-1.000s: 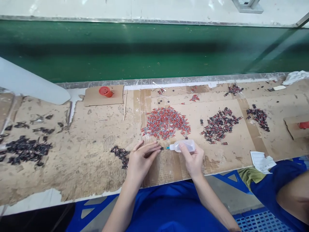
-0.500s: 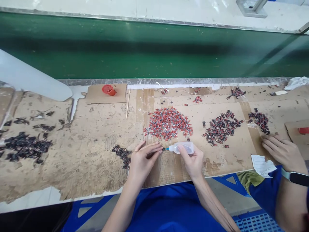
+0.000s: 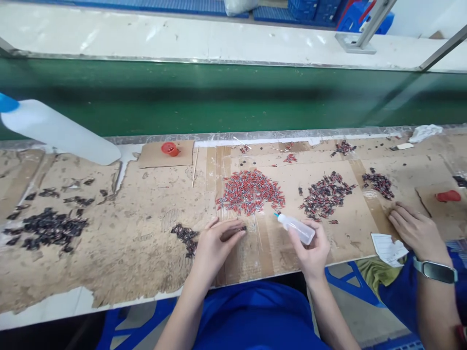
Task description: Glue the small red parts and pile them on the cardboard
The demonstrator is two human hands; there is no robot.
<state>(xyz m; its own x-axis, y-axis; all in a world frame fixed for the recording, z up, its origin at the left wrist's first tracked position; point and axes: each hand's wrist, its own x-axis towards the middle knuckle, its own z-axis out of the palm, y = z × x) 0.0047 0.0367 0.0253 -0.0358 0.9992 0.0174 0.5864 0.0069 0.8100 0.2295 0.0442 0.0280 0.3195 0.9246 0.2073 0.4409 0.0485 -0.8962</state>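
My left hand (image 3: 219, 243) is pinched near the cardboard, with a small black part (image 3: 242, 228) at its fingertips. My right hand (image 3: 314, 250) grips a small translucent squeeze bottle (image 3: 298, 229), tilted with its blue tip pointing up and left, apart from the black part. Just beyond both hands lies a pile of small red parts with metal ends (image 3: 251, 192). Left of my left hand is a small heap of black pieces (image 3: 185, 237), partly covered by it. A pile of red-and-black parts (image 3: 325, 197) sits beyond my right hand.
Another person's hand (image 3: 416, 228) rests at the right by a smaller pile (image 3: 378, 183). A large white bottle (image 3: 62, 129) leans in at left. A red cup (image 3: 170, 149), a thin stick (image 3: 195, 167) and a black heap (image 3: 51, 227) lie on the cardboard (image 3: 138, 262).
My right hand has drawn the squeeze bottle right, away from my left fingertips, and turned its tip upward. My left hand stays pinched in place. The camera view has tilted up somewhat.
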